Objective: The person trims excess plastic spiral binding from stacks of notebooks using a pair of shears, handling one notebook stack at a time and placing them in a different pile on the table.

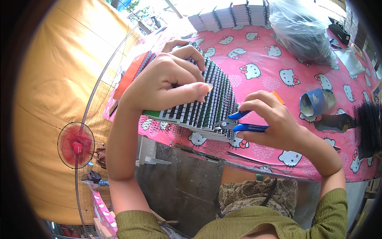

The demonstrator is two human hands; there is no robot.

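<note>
A fanned stack of spiral-bound notebooks (207, 95) lies on the table, with its rows of black coils facing up. My right hand (274, 119) grips blue-handled wire cutters (248, 126), the handles spread apart. Their metal jaws are at the coil ends on the stack's near right side; whether they touch a coil I cannot tell. Over the upper left of the stack is my left hand (171, 77), its fingers curled and its thumb pointing right. A small pale bit shows at the thumb tip, too small to name.
The pink patterned tablecloth (262, 79) covers the table. More spiral-bound books (227, 16) stand at the back. A plastic-wrapped bundle (300, 34), a roll of blue tape (312, 103) and loose black coils (367, 125) lie to the right. A red fan (76, 145) stands left.
</note>
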